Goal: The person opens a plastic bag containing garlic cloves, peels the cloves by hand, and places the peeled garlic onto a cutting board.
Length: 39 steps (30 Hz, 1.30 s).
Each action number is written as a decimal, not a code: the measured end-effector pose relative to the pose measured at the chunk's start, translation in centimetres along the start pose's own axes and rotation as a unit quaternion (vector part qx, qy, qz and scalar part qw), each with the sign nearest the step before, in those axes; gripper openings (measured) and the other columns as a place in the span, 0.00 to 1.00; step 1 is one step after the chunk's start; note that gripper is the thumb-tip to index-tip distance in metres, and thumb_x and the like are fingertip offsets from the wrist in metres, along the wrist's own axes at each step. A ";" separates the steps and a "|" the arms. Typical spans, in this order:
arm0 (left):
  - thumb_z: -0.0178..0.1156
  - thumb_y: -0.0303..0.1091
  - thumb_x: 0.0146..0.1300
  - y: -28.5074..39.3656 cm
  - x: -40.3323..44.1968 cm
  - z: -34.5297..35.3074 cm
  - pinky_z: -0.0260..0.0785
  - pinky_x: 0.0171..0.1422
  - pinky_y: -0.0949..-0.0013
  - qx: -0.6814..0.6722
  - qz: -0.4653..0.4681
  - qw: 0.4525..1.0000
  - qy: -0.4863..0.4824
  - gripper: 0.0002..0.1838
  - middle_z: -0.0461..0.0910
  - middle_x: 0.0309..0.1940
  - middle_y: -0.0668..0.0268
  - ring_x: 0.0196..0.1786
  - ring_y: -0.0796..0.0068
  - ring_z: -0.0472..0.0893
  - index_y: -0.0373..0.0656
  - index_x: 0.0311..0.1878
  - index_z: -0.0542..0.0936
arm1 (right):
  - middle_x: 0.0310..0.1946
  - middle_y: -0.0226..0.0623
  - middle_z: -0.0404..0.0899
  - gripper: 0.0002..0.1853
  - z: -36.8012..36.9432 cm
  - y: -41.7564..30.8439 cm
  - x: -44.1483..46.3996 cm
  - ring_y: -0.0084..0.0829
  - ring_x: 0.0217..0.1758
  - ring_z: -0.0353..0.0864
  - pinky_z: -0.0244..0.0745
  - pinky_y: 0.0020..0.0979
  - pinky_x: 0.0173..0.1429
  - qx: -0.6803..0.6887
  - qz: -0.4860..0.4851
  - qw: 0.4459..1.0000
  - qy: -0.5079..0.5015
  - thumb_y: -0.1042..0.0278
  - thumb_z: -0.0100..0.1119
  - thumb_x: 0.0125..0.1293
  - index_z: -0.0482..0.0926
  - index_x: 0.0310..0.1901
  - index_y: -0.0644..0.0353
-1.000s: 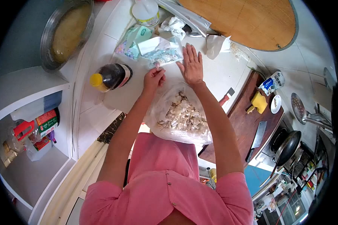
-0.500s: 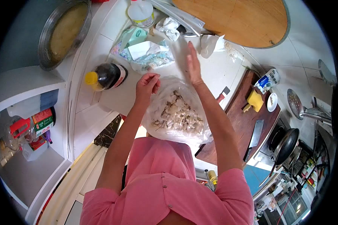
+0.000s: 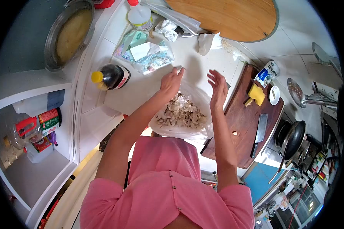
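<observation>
A clear plastic bag (image 3: 202,131) sits wide open at the counter's front edge, against my body. Inside it is a heap of pale brown, papery flakes (image 3: 185,111). Over the bag's far left rim is my left hand (image 3: 171,82), fingers extended and nothing visible in them. My right hand (image 3: 218,91) is raised by the bag's right side, its fingers apart and slightly bent, also holding nothing that I can see. Part of the bag's rim is hidden behind my left wrist.
A dark bottle with yellow cap (image 3: 110,77) and a tissue pack (image 3: 145,51) stand left. On the right, a wooden cutting board (image 3: 233,110) bears a cleaver (image 3: 260,128), yellow cloth (image 3: 257,94), white dish (image 3: 274,95) and small pale piece (image 3: 234,133).
My left hand has moved right and forward over the bag, its fingers straightening from a pinch. My right hand has shifted right and nearer to me. The view has shifted slightly.
</observation>
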<state>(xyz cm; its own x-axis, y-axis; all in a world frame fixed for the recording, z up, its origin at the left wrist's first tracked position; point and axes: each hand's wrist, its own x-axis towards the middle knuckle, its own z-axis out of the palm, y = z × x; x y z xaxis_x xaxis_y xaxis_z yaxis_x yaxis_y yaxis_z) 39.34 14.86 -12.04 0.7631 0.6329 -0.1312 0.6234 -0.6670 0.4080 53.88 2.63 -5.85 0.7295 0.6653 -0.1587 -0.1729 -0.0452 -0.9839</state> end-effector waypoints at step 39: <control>0.56 0.26 0.59 -4.8 1.4 -1.1 0.70 0.47 0.58 -0.116 0.090 0.987 -0.061 0.15 0.79 0.41 0.57 0.43 0.57 0.79 0.47 0.50 0.80 | 0.50 0.48 0.70 0.29 3.2 5.2 5.0 0.46 0.53 0.74 0.72 0.36 0.58 -0.508 -0.248 0.743 -0.359 0.76 0.47 0.59 0.65 0.65 0.50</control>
<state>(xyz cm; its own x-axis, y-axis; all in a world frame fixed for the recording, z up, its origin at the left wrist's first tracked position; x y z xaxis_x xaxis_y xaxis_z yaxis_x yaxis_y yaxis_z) 37.17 19.36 -13.24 0.8816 0.4506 -0.1404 0.4310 -0.6475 0.6285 54.55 8.12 -11.47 -0.0676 0.9972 -0.0313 0.8536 0.0416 -0.5192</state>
